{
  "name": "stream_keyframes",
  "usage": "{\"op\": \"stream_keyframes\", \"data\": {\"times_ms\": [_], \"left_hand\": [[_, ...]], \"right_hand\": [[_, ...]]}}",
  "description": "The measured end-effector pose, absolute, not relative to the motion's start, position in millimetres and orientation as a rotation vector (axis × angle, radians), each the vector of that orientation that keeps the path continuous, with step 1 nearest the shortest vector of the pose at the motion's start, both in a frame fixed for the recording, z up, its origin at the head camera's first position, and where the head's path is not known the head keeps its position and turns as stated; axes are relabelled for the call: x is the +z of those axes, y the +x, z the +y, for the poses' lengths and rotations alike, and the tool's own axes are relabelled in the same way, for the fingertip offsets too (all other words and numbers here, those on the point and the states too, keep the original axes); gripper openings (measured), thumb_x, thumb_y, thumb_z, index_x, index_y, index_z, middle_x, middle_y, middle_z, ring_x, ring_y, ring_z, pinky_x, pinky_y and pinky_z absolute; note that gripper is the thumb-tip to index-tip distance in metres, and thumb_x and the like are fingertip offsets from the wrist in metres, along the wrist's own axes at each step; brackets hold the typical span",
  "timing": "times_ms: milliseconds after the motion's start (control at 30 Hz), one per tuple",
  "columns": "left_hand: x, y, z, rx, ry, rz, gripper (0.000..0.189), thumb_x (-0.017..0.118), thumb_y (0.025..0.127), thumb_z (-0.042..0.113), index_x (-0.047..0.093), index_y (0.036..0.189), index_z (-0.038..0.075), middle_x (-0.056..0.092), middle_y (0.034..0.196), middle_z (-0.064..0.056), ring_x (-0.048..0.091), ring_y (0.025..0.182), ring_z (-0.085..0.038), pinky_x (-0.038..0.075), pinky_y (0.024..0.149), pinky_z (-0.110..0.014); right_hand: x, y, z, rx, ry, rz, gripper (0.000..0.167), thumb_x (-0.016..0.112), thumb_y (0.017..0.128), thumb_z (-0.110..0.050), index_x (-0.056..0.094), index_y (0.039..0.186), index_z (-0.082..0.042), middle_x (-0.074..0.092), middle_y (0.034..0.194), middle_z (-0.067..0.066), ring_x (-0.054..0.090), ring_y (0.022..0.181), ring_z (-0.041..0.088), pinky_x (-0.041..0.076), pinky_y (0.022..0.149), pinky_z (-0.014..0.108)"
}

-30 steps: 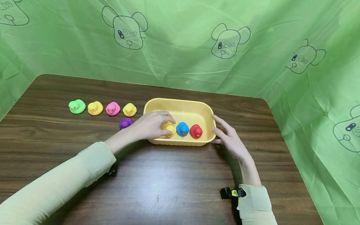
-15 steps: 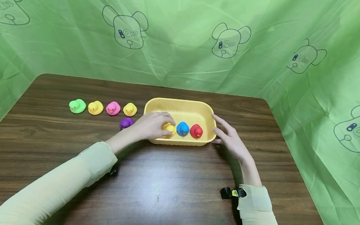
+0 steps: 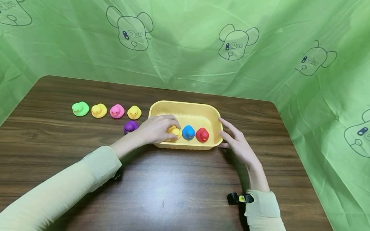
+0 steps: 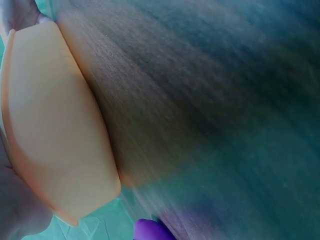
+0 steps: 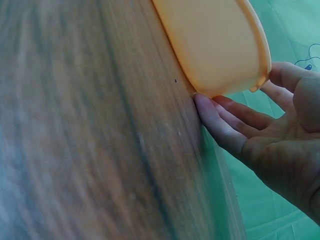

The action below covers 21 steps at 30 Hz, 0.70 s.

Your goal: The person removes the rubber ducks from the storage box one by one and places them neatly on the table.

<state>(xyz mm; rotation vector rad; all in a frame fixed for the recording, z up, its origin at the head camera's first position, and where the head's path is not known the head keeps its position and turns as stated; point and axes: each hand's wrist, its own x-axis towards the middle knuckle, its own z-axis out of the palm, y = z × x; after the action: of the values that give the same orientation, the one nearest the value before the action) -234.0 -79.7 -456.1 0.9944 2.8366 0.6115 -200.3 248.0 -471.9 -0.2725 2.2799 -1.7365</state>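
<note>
In the head view a pale yellow plastic basin [image 3: 183,146] stands on the table. My left hand [image 3: 156,128] reaches over its left front rim and pinches a yellow rubber duck [image 3: 175,132] between thumb and fingers; the hand hides part of that duck. To the duck's right, inside the basin, sit a blue rubber duck [image 3: 188,132] and a red rubber duck [image 3: 202,134] in one row. At the basin's right end rests my right hand [image 3: 239,146], its fingers spread and fairly straight against the rim and outer wall. The right wrist view has the thumb [image 5: 215,120] low by the basin's base.
Left of the basin, a green duck [image 3: 80,108], a yellow duck [image 3: 99,110], a pink duck [image 3: 117,111] and another yellow duck [image 3: 134,112] stand in a line. A purple duck [image 3: 130,127] sits nearer, beside my left wrist. Green cloth [image 3: 188,59] surrounds the wooden table [image 3: 167,188].
</note>
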Motion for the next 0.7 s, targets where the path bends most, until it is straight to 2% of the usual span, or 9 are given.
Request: {"op": "stream_keyframes", "data": {"times_ms": [333, 700], "left_hand": [[-456.8, -234.7, -79.9, 0.685, 0.991, 2.844, 0.034, 0.079, 0.09, 0.034, 0.075, 0.119, 0.017, 0.07, 0.126, -0.001, 0.066, 0.121, -0.024, 0.055, 0.102, -0.047], [-452.5, -240.1, -83.1, 0.874, 1.021, 2.75, 0.036, 0.078, 0.092, 0.026, 0.073, 0.122, 0.008, 0.069, 0.127, -0.009, 0.066, 0.12, -0.027, 0.054, 0.106, -0.043]], "right_hand": [[-471.6, -200.7, 248.0, -1.735, -0.275, 2.282, 0.056, 0.051, 0.109, -0.023, 0.033, 0.162, -0.02, 0.042, 0.158, 0.021, 0.062, 0.122, 0.032, 0.064, 0.087, 0.036], [-472.0, -200.6, 248.7, -1.733, -0.286, 2.272, 0.056, 0.049, 0.11, -0.024, 0.031, 0.163, -0.019, 0.036, 0.164, 0.018, 0.055, 0.132, 0.04, 0.063, 0.087, 0.035]]}}
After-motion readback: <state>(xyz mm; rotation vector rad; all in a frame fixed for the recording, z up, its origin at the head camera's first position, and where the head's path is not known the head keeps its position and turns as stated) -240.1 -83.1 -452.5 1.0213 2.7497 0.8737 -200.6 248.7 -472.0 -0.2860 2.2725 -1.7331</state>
